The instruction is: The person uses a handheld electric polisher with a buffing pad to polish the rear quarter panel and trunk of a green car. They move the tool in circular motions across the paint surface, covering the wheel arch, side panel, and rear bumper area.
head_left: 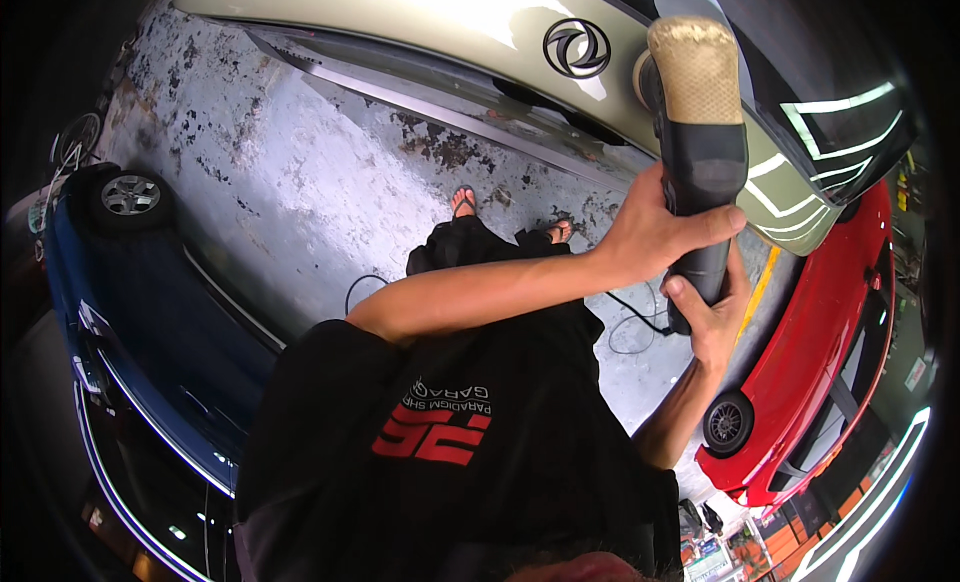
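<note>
The car stood ahead; the polisher was at its panel, seemingly against it; the left hand was wrapped round its body, the right hand round its tail (probably to share weight and steer); the cord trailed from behind; no container was discernible near the hands.

Floor is lying open between the blue car and the pale car, leaving passage left of the polisher. That tool is blocking part of the pale car, a cable (thin and dark) is trailing from its lower end, the left forearm is crossing nearer in, and the red car is bounding the right.
</note>
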`<control>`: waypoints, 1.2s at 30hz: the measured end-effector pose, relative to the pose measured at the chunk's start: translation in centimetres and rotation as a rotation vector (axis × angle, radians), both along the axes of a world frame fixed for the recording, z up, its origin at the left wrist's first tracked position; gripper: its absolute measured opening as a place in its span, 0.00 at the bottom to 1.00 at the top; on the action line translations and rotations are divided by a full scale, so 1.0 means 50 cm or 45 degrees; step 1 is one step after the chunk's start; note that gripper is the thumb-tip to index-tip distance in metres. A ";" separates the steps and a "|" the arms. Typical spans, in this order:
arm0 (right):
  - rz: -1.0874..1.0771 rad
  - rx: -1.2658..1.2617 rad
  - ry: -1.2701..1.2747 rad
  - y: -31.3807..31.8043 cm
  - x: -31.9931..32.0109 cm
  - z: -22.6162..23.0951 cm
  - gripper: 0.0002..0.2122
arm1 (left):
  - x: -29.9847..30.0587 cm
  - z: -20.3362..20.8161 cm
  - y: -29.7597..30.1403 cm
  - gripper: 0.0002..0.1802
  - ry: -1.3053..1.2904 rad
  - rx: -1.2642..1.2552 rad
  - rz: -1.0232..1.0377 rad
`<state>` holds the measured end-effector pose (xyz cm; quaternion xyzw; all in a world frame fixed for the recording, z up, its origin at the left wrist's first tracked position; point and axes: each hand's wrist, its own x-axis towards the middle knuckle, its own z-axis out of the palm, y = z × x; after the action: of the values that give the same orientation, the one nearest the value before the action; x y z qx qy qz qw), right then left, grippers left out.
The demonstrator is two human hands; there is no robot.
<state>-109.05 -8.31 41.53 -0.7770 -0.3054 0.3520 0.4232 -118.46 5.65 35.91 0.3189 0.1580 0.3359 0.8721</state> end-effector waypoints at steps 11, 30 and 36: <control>0.021 -0.019 0.090 -0.039 -0.020 -0.014 0.42 | -0.038 -0.027 -0.048 0.21 0.098 -0.019 -0.076; -0.181 0.426 0.286 -0.074 -0.160 -0.166 0.41 | -0.092 -0.051 -0.036 0.27 0.423 0.224 -0.403; 0.129 0.416 0.203 -0.060 -0.116 -0.185 0.43 | -0.132 -0.116 -0.079 0.37 0.252 0.277 -0.015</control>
<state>-114.86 -11.32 32.27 -0.6512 -0.3626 0.3791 0.5484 -125.07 1.71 30.11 0.4439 0.2042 0.3129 0.8144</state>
